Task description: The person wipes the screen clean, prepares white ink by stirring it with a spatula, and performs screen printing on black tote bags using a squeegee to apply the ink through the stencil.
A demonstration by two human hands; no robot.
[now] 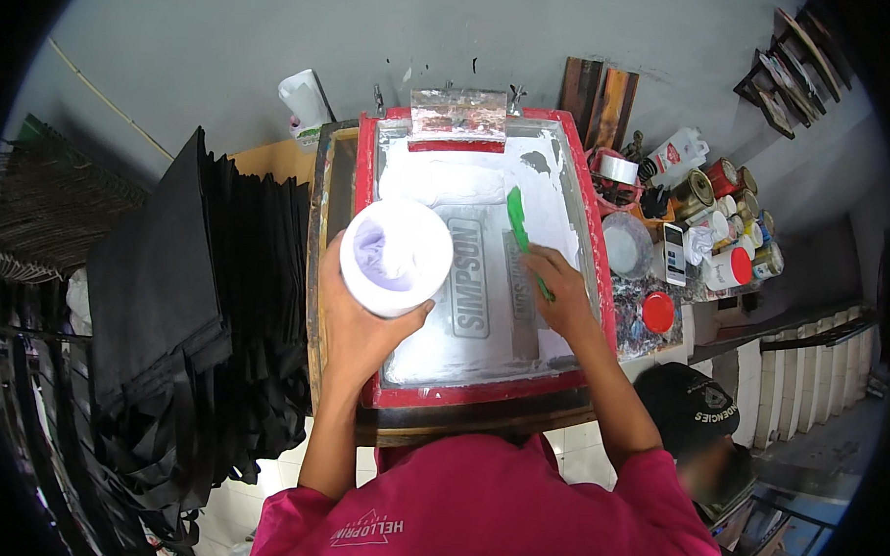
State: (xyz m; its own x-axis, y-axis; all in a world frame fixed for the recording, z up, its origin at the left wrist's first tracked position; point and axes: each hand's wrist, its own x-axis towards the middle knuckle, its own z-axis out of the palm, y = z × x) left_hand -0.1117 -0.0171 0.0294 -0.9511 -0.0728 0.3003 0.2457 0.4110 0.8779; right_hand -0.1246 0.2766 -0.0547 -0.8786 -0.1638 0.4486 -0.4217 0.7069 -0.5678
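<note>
The left hand (360, 319) is wrapped around a white tub (396, 258), holding it tilted over the left part of a red-framed printing screen (480, 395), its open mouth showing pale ink inside. The right hand (554, 287) is closed on a green spatula (518, 222), whose blade rests on the white-coated mesh right of centre. The screen lies on a wooden table (319, 225). Black fabric pieces (199, 299) are stacked to the left; paint cans and jars (721, 224) crowd the right side.
</note>
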